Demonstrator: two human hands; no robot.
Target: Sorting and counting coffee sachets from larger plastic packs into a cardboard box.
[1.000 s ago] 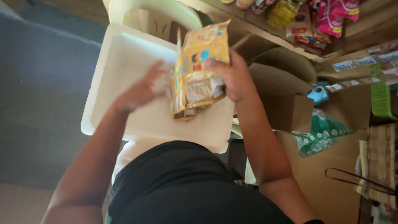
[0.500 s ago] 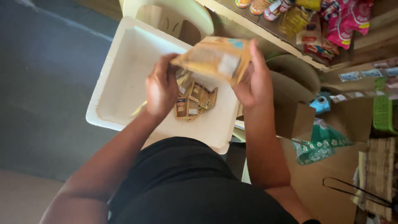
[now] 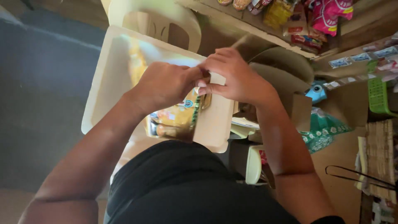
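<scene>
Together both hands (image 3: 199, 81) grip the yellow packet (image 3: 178, 120) beneath them.

— Where does the view look from?
— From the person's head, facing steeply down past the dark-shirted torso (image 3: 195, 191) onto a white tray (image 3: 103, 79).
— How near?
— Close; the forearms fill the frame. It is the only view.

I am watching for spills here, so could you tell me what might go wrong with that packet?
Both hands, left hand and right hand, pinch the yellow packet at its top, so a hard tear might scatter its contents. It hangs near the front edge of the white tray, so pieces could fall past it. The motion blur suggests quick movement, which may loosen the grip.
</scene>
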